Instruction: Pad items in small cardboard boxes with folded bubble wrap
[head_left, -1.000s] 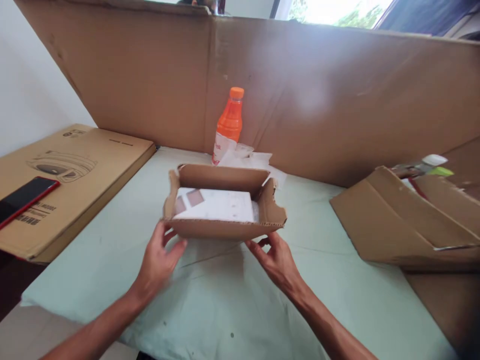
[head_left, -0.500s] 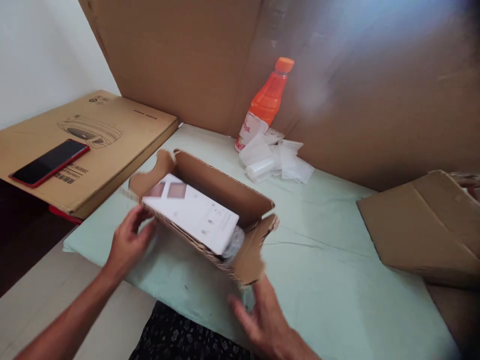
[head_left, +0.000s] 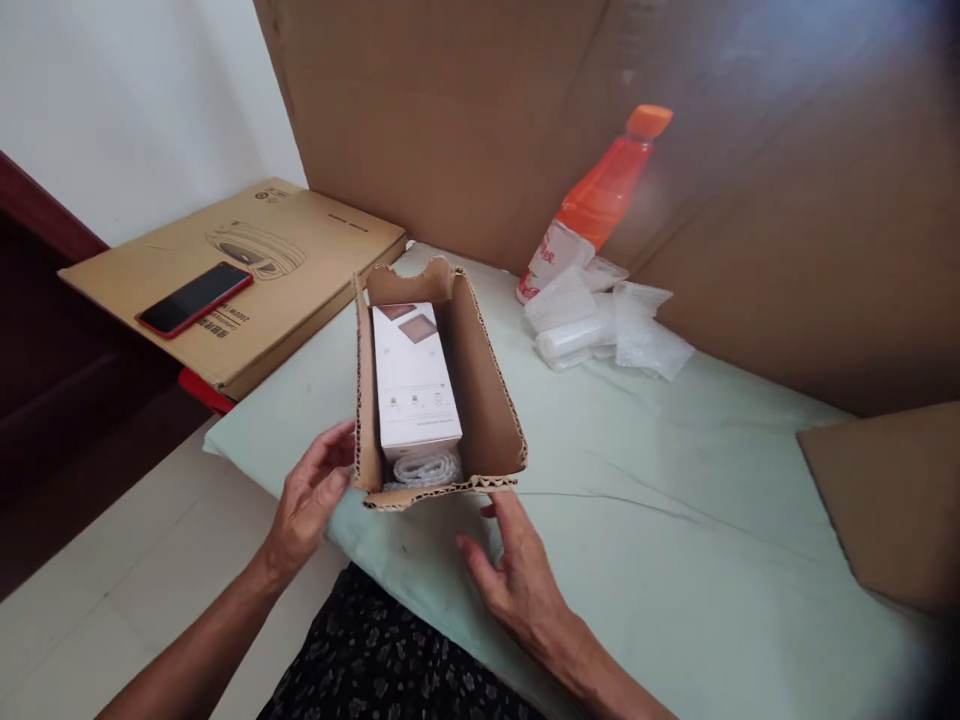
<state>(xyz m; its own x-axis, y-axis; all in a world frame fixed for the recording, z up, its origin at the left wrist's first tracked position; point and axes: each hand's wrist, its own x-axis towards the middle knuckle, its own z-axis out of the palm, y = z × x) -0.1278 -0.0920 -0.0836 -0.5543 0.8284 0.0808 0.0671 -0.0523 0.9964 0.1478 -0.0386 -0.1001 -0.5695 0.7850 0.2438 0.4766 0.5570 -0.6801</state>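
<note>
An open cardboard box (head_left: 486,385) lies lengthwise before me on the pale green cloth. Inside, against its left wall, rests a white carton (head_left: 417,400) with brown squares and small print. Rolled bubble wrap (head_left: 427,468) is tucked at the near end, partly under the carton. My left hand (head_left: 309,505) is against the box's left side near the front corner, thumb apart from the curved fingers; some fingertips are hidden. At the near right corner, my right hand (head_left: 519,575) touches the box with its fingertips, thumb spread away. Neither hand is closed round the box.
A bottle (head_left: 600,205) with orange drink leans against the cardboard wall behind, beside clear plastic packaging (head_left: 592,325). To the left, a phone (head_left: 196,298) lies on a flat printed carton (head_left: 330,265). Another cardboard box (head_left: 892,490) stands at the right edge.
The box has turned so one short end faces me, and its carton turned with it. My hands stay near its front corners. The view has shifted rightward across the scene's left side.
</note>
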